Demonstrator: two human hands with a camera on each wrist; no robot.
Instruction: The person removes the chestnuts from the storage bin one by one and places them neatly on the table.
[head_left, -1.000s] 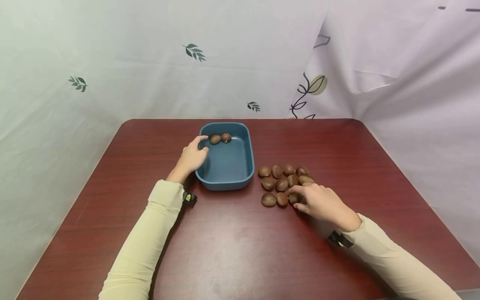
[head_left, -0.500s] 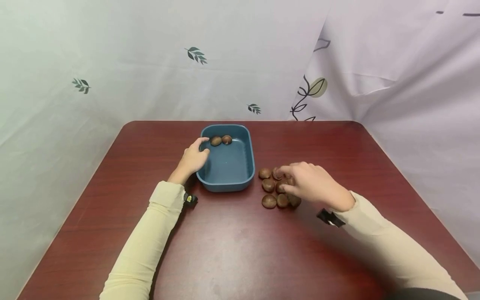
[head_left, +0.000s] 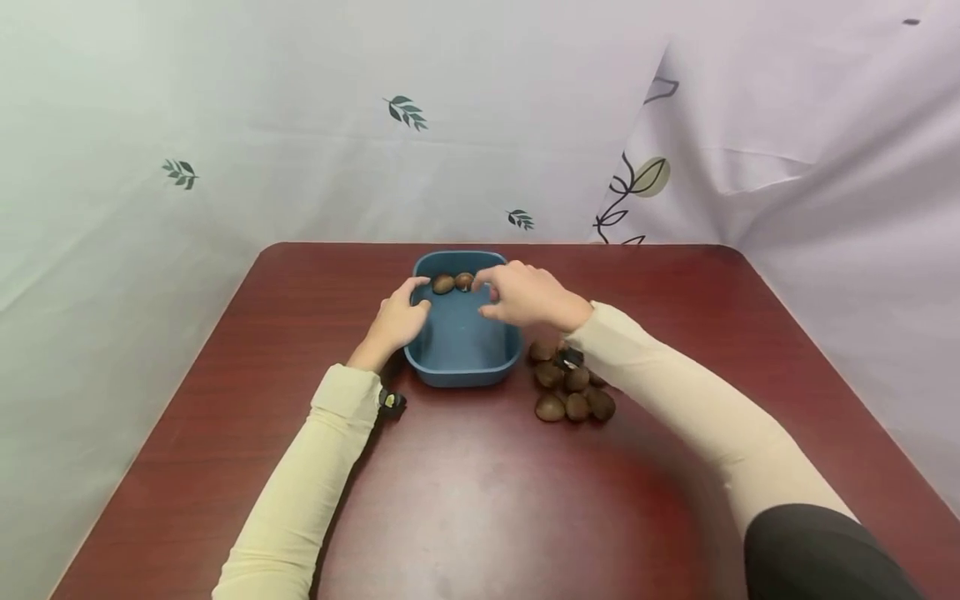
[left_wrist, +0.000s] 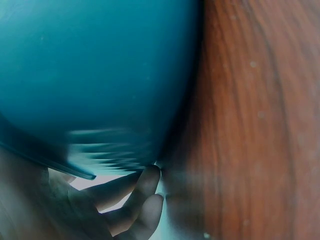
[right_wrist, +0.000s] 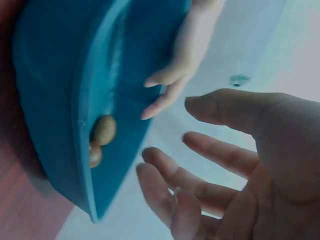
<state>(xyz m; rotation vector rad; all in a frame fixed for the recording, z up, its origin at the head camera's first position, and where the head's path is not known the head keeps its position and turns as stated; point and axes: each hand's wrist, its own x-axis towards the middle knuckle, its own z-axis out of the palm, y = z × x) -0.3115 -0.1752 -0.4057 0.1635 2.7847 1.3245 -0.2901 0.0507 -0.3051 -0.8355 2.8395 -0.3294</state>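
A blue plastic tub [head_left: 462, 375] stands toward the back of the table, with two chestnuts [head_left: 443, 284] against its far wall. My left hand [head_left: 397, 323] holds the tub's left rim, thumb and index finger over the inside; other fingertips [left_wrist: 148, 180] lie against the outer wall in the left wrist view. Over the tub's right side is my right hand [head_left: 528, 296], its fingers loosely bent and apart. No chestnut shows between those fingers in the right wrist view. Several more chestnuts [head_left: 577, 407] lie in a cluster right of the tub, partly hidden by the right forearm.
The dark red wooden table [head_left: 465, 500] reaches back to a pale cloth [head_left: 315, 167] printed with leaves. A black camera [head_left: 392, 402] is strapped at the left wrist, and another one [head_left: 570, 358] at the right.
My right hand has left the chestnut cluster and moved left and away from me, over the tub. My left hand stays at the tub's left rim. The view has shifted slightly.
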